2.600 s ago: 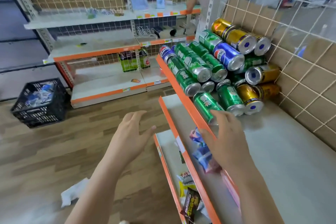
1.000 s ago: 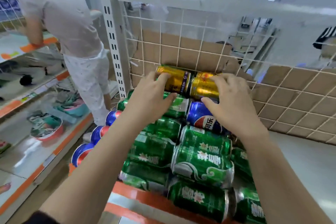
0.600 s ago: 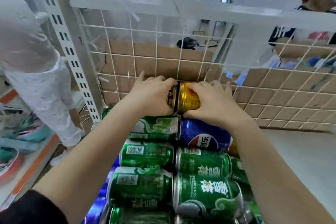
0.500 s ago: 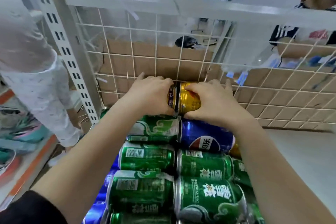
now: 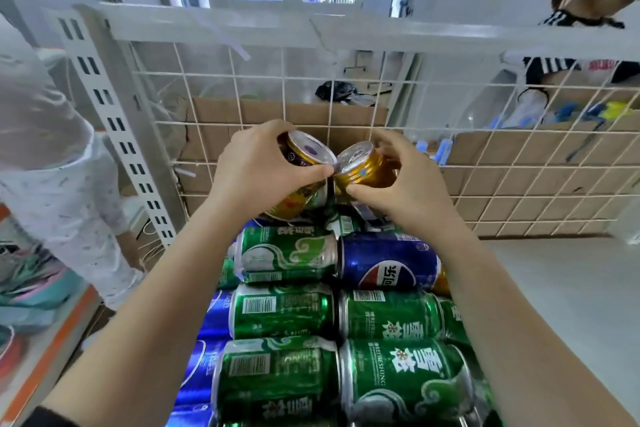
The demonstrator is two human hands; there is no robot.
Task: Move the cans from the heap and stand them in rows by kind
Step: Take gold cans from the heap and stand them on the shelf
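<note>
Left hand (image 5: 258, 172): raised, fingers curled in a grip, forearm extended forward.
Right hand (image 5: 403, 184): raised, fingers curled likewise, thumbs nearly meeting.

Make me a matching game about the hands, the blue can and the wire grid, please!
Things:
1. left hand
2. right hand
3. blue can
4. grid

What goes with each:
A. stands behind the heap
B. grips the dotted gold can
C. lies on its side in the heap
D. grips the other gold can

Pairs: 1-B, 2-D, 3-C, 4-A
</note>
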